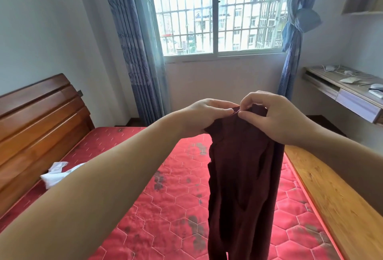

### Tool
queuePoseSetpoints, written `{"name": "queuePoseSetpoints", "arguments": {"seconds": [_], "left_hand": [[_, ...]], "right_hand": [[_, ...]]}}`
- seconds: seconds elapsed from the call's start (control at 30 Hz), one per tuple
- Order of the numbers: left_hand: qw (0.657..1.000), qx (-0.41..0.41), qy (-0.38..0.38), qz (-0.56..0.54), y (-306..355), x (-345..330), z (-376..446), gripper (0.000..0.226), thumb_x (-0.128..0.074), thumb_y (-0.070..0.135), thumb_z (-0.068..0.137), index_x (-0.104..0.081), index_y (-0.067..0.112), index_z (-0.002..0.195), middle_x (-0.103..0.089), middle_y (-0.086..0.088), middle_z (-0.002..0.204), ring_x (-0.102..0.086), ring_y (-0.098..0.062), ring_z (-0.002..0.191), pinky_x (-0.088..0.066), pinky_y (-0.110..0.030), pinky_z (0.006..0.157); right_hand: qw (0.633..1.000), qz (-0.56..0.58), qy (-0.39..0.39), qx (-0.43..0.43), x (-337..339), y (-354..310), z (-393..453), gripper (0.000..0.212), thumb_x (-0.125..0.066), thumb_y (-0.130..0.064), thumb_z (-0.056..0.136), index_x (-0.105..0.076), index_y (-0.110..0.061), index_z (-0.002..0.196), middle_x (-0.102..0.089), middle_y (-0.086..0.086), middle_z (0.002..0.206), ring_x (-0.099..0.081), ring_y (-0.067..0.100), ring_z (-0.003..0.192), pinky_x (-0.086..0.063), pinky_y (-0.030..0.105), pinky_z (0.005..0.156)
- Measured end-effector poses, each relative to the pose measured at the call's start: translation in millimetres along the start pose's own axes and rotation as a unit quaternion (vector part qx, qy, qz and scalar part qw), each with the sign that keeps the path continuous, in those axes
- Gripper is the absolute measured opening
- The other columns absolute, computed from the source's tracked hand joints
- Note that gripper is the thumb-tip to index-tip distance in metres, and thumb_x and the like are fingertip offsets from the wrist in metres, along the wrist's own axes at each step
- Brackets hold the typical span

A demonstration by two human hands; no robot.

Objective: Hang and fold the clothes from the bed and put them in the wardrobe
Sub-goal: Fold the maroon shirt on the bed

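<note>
**Soft maroon garment held up by its top edge**

Holding the dark maroon knitted garment (pixel 244 177) up over the red quilted mattress (pixel 170 208), both hands meet at its top edge. The left hand (pixel 207 114) has thumb and fingers curled round a bunch of the cloth, and the right hand (pixel 273 114) pinches the same edge just beside the left thumb, so the fingertips of the two hands nearly touch. Below the fingers the fabric hangs straight down in long limp folds, its lower end out of view.

By the way it drapes, the piece looks light, soft and entirely without stiffness; it will sag wherever it is not supported and should not slip from a pinch. Which garment it is cannot be told for certain. To spread it for folding or hanging, the likely need is for the fingers to travel apart along the top edge, each taking a corner or seam, rather than staying bunched at the middle.

A crumpled white cloth (pixel 56 173) lies on the mattress, well to the left of the left hand, near the wooden headboard (pixel 37 125).
</note>
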State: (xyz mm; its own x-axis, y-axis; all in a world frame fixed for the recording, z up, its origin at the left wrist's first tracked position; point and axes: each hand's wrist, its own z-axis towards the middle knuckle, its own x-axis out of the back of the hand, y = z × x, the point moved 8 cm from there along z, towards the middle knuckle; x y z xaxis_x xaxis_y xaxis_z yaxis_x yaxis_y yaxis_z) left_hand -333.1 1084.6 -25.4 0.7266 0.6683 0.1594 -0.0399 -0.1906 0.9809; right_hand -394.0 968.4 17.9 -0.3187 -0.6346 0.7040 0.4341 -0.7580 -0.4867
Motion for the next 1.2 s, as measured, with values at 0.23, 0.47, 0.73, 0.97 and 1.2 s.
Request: {"name": "queuePoseSetpoints", "arguments": {"seconds": [0.23,0.47,0.73,0.97,1.2], "left_hand": [[0.997,-0.041,0.018,0.068,8.1,2.2,-3.6,0.043,-0.054,0.01,0.098,-0.049,0.024,0.138,-0.067,-0.016,0.117,-0.066,-0.022,0.093,-0.053,-0.038,0.091],[0.989,-0.031,0.08,-0.124,-17.1,12.8,-3.0,0.031,-0.067,0.028,0.089,-0.07,0.014,0.116,-0.07,-0.008,0.101,-0.062,-0.021,0.091,-0.048,-0.032,0.08],[0.969,-0.05,0.115,-0.214,-27.2,1.6,1.1,0.026,-0.061,0.023,0.095,-0.07,0.006,0.113,-0.071,-0.008,0.099,-0.067,-0.019,0.08,-0.056,-0.028,0.075],[0.964,-0.055,0.11,-0.236,-21.5,-22.6,6.7,0.021,-0.058,0.027,0.097,-0.073,0.014,0.105,-0.071,-0.003,0.092,-0.064,-0.015,0.073,-0.053,-0.026,0.067],[0.96,-0.106,0.12,-0.23,-14.6,-36.4,4.9,0.026,-0.054,0.031,0.099,-0.073,0.014,0.102,-0.073,-0.002,0.097,-0.067,-0.013,0.084,-0.053,-0.023,0.073]], "right_hand": [[0.995,0.036,-0.082,-0.033,-12.8,7.2,2.4,0.005,-0.067,-0.025,0.089,-0.067,-0.02,0.086,-0.067,0.005,0.088,-0.062,0.022,0.085,-0.048,0.032,0.084],[0.999,0.02,0.048,0.002,5.5,-4.9,-0.5,0.008,-0.068,-0.019,0.089,-0.067,-0.013,0.084,-0.066,-0.006,0.076,-0.059,0.008,0.074,-0.042,0.011,0.071],[0.996,0.001,0.084,-0.027,12.3,13.2,-8.6,0.005,-0.067,-0.021,0.089,-0.066,-0.018,0.086,-0.061,-0.012,0.1,-0.056,0.0,0.097,-0.043,0.008,0.082],[0.987,0.03,0.136,-0.077,12.0,14.1,-6.7,0.008,-0.063,-0.029,0.091,-0.064,-0.024,0.085,-0.065,-0.009,0.079,-0.062,0.009,0.08,-0.046,0.02,0.073],[0.972,0.064,0.171,-0.151,2.8,29.0,-5.6,0.011,-0.06,-0.029,0.093,-0.062,-0.019,0.089,-0.068,-0.003,0.077,-0.063,0.011,0.073,-0.045,0.02,0.065]]}}
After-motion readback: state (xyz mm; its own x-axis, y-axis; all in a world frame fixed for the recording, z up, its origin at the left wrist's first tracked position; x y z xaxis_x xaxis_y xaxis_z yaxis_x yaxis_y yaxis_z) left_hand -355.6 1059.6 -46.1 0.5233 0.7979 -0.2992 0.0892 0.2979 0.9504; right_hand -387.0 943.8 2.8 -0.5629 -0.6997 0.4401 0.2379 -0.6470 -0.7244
